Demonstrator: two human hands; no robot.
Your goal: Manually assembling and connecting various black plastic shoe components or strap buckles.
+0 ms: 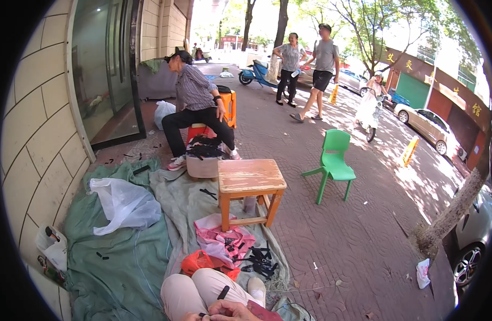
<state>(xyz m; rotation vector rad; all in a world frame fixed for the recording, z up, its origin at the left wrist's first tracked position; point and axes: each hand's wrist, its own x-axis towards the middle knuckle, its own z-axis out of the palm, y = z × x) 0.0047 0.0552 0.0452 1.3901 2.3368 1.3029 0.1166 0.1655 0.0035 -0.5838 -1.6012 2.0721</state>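
Observation:
At the lower edge, over my lap, my right hand (228, 310) is closed with its fingers pinched together. My left hand (191, 317) is beside it, mostly cut off by the picture's edge, its fingertips closed. Between the two shows a small black piece (204, 315), too small to name. A short black strip (223, 292) rests on the light trousers (206, 286) over my thigh. In front of my knees lie an orange-red plastic bag (206, 261), a pink cloth or bag (224, 235) and a heap of black strap-like pieces (261, 262).
A worn wooden stool (251, 174) stands ahead, with a green plastic chair (336, 163) to its right. Beyond sits a person (195, 96) behind a tub (203, 167) of black pieces. A white plastic bag (125, 206) lies on green sheeting (117, 267); a tiled wall (43, 134) borders the left.

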